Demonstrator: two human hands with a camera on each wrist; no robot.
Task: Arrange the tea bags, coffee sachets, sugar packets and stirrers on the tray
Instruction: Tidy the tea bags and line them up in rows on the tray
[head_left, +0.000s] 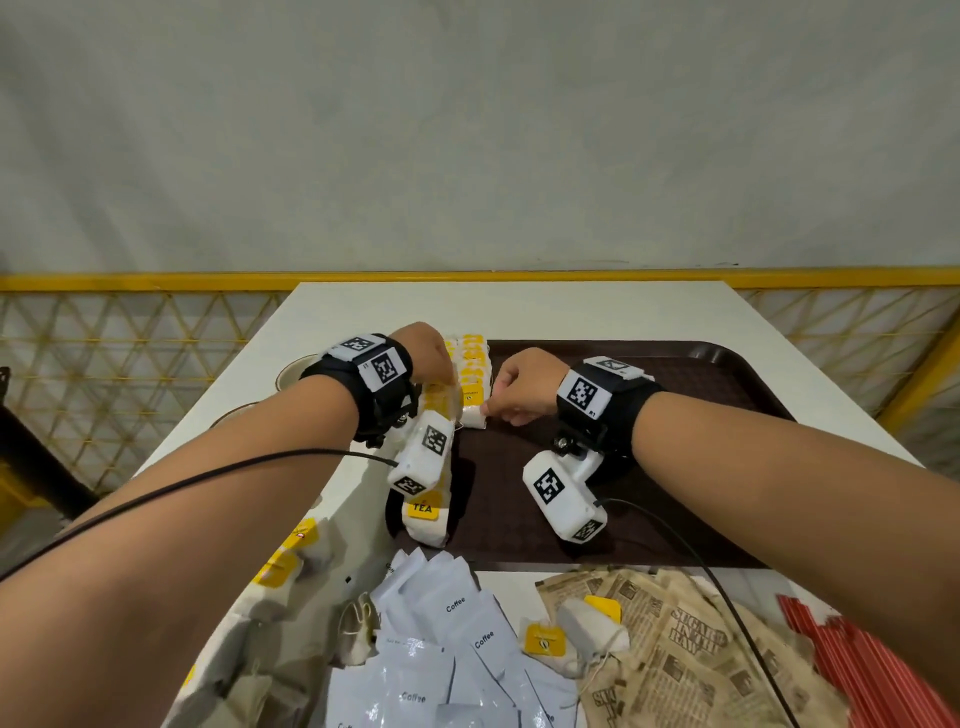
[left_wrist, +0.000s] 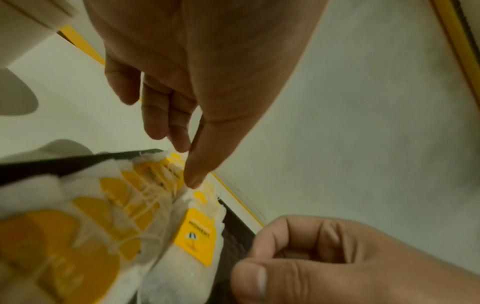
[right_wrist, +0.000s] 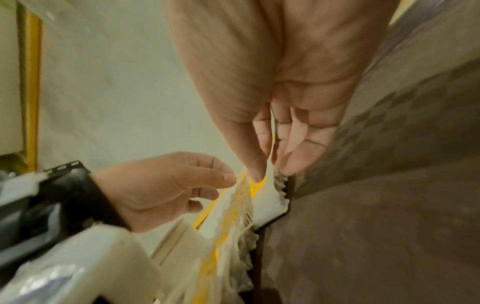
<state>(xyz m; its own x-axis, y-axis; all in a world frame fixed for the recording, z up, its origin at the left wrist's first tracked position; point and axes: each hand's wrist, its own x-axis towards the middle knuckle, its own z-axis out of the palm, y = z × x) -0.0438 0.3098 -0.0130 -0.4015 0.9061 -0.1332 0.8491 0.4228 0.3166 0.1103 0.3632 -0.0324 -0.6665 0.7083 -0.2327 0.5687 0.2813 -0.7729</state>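
Observation:
A dark brown tray (head_left: 649, 415) lies on the white table. A row of tea bags (head_left: 470, 364) with yellow tags stands along its left edge. My left hand (head_left: 431, 358) hovers over this row, fingers relaxed, and its thumb (left_wrist: 192, 181) touches the tops of the bags. My right hand (head_left: 511, 395) pinches one tea bag (head_left: 474, 415) at the row's near end; the thumb and fingers (right_wrist: 262, 170) squeeze its top edge. In the left wrist view that bag (left_wrist: 197, 236) shows its yellow tag beside my curled right hand (left_wrist: 298, 267).
Near me lie white coffee sachets (head_left: 447, 623), brown sugar packets (head_left: 691, 649), red stirrers (head_left: 857, 649) and loose tea bags (head_left: 280, 566). A round dish (head_left: 296, 371) sits left of the tray. A yellow mesh fence (head_left: 130, 353) runs behind the table.

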